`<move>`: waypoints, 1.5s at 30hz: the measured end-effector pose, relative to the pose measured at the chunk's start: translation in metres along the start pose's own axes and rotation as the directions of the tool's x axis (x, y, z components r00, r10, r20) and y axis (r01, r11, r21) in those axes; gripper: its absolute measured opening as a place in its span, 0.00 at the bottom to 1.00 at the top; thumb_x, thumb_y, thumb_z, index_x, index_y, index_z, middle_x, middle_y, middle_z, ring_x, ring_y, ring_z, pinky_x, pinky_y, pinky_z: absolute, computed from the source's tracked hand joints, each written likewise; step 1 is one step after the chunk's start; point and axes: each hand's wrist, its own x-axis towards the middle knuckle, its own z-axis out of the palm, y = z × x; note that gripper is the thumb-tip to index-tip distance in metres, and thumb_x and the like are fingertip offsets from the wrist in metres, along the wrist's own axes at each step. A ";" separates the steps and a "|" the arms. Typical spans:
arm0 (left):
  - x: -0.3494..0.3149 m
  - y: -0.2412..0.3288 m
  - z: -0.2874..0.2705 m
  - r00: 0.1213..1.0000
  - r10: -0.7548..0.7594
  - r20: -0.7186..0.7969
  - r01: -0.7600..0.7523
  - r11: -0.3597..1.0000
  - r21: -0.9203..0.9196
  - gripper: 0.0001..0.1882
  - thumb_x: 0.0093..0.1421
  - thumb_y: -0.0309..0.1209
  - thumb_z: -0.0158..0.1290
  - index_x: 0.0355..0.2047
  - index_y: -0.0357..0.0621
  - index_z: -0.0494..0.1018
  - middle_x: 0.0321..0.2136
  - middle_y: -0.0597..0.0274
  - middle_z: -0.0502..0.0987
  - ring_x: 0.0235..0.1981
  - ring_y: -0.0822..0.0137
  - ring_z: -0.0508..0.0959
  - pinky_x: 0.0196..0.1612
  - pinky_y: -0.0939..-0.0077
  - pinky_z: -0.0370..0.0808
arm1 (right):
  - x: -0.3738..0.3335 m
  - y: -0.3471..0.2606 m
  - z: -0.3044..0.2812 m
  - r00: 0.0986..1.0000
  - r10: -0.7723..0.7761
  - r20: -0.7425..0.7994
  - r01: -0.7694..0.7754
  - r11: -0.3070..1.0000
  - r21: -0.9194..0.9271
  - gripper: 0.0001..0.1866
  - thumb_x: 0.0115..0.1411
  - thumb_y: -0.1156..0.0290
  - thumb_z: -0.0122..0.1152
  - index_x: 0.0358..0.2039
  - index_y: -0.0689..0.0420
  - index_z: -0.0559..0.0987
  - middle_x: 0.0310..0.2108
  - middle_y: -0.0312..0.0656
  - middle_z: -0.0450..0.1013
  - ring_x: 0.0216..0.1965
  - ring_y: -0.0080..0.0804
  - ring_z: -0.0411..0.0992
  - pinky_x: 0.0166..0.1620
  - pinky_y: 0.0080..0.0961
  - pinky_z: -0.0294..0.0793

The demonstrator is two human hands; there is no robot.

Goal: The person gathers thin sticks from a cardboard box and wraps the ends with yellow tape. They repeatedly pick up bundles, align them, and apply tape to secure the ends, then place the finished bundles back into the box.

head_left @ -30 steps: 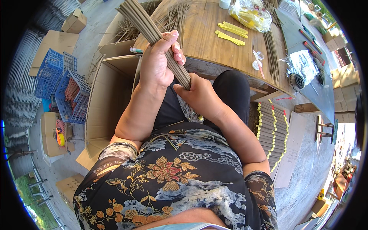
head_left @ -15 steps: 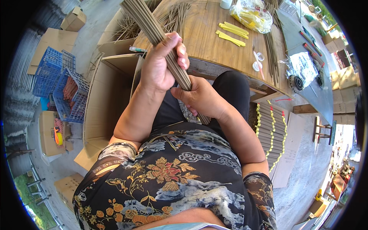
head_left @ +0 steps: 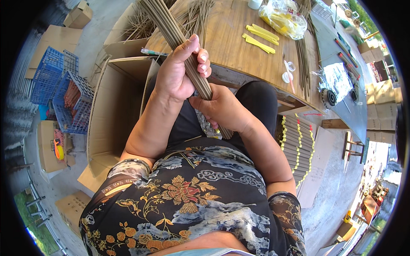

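A slanting bundle of thin brown incense sticks runs from the upper left down to my lap. My left hand is closed around its middle, palm up, with the thumb and fingertips on top. Just below, my right hand wraps the lower part of the bundle, thumb near the left wrist. A small yellow bit shows by the right fingers, partly hidden. The lower stick ends stick out beneath that hand, close to my waist.
Ahead stands a wooden table with yellow strips, a plastic bag and loose sticks. An open cardboard box is at my left, beyond it blue crates. Yellow-banded stick bundles lie at my right.
The whole view has shifted slightly. Both hands keep their hold on the incense sticks, with hardly any movement along the bundle.
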 end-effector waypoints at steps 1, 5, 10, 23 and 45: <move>0.001 -0.001 -0.001 1.000 0.006 -0.016 -0.006 1.000 -0.001 0.14 0.60 0.40 0.46 0.21 0.48 0.64 0.13 0.69 0.64 0.12 0.77 0.62 0.17 0.83 0.61 | 0.002 0.001 -0.001 1.000 0.013 0.010 -0.013 1.000 0.009 0.11 0.55 0.67 0.54 0.23 0.60 0.66 0.12 0.33 0.63 0.10 0.18 0.61 0.13 0.17 0.62; 0.007 -0.003 -0.007 0.995 0.029 -0.098 -0.029 1.000 0.003 0.16 0.58 0.41 0.49 0.18 0.50 0.62 0.10 0.72 0.62 0.09 0.80 0.59 0.12 0.85 0.56 | 0.008 0.004 -0.004 0.997 0.055 0.052 -0.059 0.995 0.082 0.12 0.55 0.66 0.55 0.22 0.59 0.66 0.13 0.33 0.64 0.10 0.18 0.61 0.13 0.17 0.62; 0.015 -0.006 -0.008 0.976 0.028 -0.214 -0.023 0.999 0.027 0.17 0.56 0.42 0.52 0.17 0.51 0.61 0.09 0.74 0.61 0.08 0.80 0.59 0.13 0.85 0.56 | 0.017 0.008 -0.009 0.991 0.127 0.032 -0.129 0.990 0.063 0.12 0.55 0.65 0.57 0.24 0.58 0.67 0.13 0.32 0.64 0.11 0.17 0.61 0.14 0.15 0.62; 0.048 0.001 -0.022 0.975 0.092 -0.201 -0.066 0.989 0.130 0.15 0.54 0.41 0.54 0.20 0.52 0.61 0.11 0.74 0.62 0.10 0.80 0.60 0.15 0.84 0.58 | 0.024 0.013 -0.035 0.850 -0.421 -0.318 0.307 0.885 -0.351 0.12 0.52 0.67 0.60 0.33 0.62 0.76 0.27 0.42 0.72 0.30 0.29 0.71 0.35 0.21 0.70; 0.088 -0.003 -0.029 0.965 0.069 -0.254 -0.031 0.988 0.151 0.16 0.54 0.42 0.55 0.20 0.47 0.64 0.14 0.67 0.67 0.14 0.75 0.66 0.19 0.81 0.64 | 0.055 -0.007 -0.050 0.703 -0.618 -0.352 0.026 0.517 -0.856 0.08 0.45 0.70 0.56 0.16 0.59 0.69 0.17 0.48 0.68 0.20 0.47 0.69 0.25 0.38 0.70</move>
